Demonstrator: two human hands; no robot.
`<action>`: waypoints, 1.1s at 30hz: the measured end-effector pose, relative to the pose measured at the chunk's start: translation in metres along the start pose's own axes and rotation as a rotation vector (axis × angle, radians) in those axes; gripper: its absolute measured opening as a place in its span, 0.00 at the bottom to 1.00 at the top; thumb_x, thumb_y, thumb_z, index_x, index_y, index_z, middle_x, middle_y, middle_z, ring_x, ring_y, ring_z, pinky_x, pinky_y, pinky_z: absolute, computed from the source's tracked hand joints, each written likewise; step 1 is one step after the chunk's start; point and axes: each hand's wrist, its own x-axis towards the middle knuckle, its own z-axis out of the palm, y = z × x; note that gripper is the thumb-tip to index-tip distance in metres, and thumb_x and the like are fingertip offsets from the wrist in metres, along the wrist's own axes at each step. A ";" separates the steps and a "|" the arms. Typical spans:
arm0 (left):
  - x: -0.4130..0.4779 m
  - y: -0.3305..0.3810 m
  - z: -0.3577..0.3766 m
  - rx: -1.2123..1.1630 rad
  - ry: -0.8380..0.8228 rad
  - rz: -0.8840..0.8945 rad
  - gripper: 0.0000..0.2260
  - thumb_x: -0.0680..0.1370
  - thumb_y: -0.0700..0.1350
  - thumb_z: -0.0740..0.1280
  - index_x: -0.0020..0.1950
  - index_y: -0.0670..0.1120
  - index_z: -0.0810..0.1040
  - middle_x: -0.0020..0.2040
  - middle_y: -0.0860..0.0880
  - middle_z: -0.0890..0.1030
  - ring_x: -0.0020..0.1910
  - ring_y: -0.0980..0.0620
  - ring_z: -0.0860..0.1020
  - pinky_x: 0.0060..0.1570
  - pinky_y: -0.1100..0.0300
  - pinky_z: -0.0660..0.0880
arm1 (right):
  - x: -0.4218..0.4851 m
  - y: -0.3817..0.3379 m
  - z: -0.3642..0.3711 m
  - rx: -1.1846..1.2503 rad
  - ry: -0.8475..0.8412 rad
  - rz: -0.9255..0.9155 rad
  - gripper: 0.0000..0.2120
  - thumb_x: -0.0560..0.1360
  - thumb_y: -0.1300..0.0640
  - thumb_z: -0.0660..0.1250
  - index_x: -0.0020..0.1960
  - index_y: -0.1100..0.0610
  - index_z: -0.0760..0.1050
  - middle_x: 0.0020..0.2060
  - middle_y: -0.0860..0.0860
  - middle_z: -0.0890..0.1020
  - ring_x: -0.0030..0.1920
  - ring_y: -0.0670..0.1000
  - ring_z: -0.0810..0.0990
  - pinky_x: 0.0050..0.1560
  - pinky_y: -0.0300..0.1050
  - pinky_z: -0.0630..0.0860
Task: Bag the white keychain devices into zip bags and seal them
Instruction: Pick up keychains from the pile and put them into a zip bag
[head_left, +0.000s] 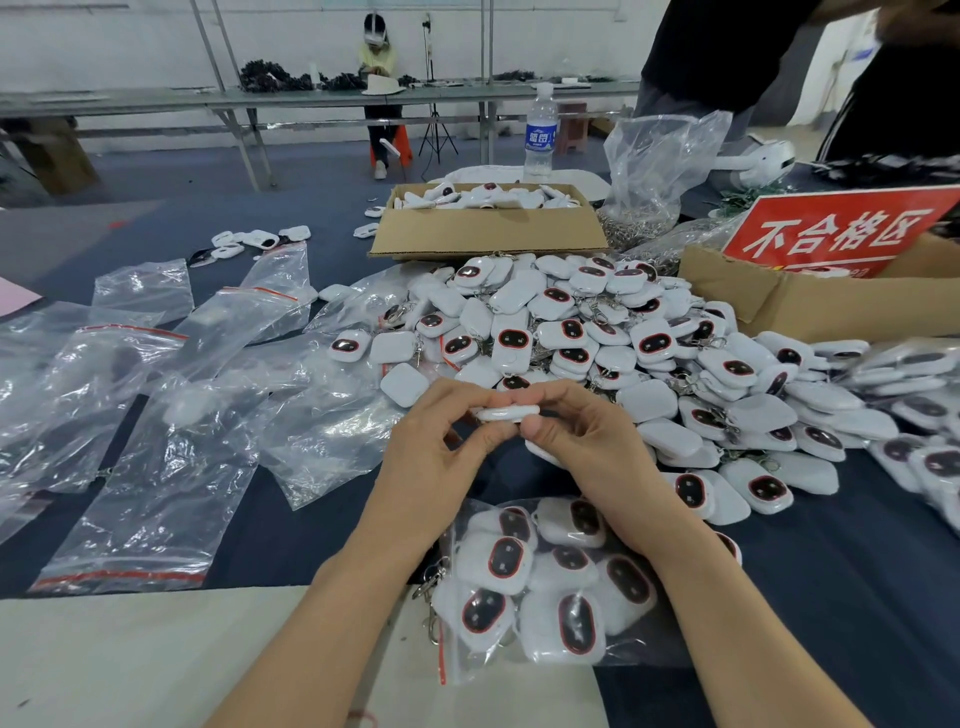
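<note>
From the head camera, looking down at the bench (831, 597), my two hands met in the middle of the picture. My left hand (436, 441) and my right hand (576, 441) both pinched one white keychain device (508, 413) between fingertips and thumbs, one hand at each end. The device was turned edge-on to the camera and held above the dark bench cloth.

Directly below my wrists, nearer to me, lay a filled zip bag (545, 587) packed with white devices, their dark, red-rimmed faces showing through the plastic. I could not tell whether its seal was closed.

Just beyond my fingers a large pile of loose devices (597, 332) spread toward the right. To the left lay many empty zip bags (156, 415), clear with red strips, flat and overlapping.

Farther back stood an open cardboard box (488, 231) holding more devices, with a water bottle (540, 132) behind it. At the far right a red sign (836, 231) with white characters leaned in a second box.
</note>
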 end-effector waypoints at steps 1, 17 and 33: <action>0.000 0.001 0.000 -0.032 -0.026 -0.027 0.08 0.78 0.52 0.71 0.55 0.63 0.80 0.53 0.61 0.78 0.52 0.60 0.79 0.51 0.67 0.74 | 0.000 -0.001 0.000 0.024 -0.002 0.007 0.09 0.77 0.66 0.69 0.54 0.54 0.81 0.54 0.49 0.86 0.56 0.50 0.84 0.56 0.40 0.79; 0.004 -0.005 -0.002 -0.231 -0.058 -0.292 0.19 0.76 0.36 0.73 0.58 0.58 0.77 0.51 0.57 0.82 0.45 0.57 0.79 0.47 0.67 0.77 | 0.001 -0.001 0.005 0.079 -0.006 0.082 0.15 0.76 0.65 0.72 0.59 0.52 0.78 0.52 0.49 0.87 0.55 0.47 0.85 0.53 0.34 0.78; 0.002 0.001 -0.003 -0.238 -0.031 -0.198 0.18 0.78 0.36 0.71 0.51 0.63 0.84 0.45 0.49 0.80 0.47 0.48 0.80 0.51 0.58 0.76 | -0.001 -0.005 0.003 -0.002 0.099 0.124 0.09 0.75 0.65 0.72 0.49 0.51 0.83 0.44 0.48 0.88 0.48 0.45 0.86 0.49 0.33 0.78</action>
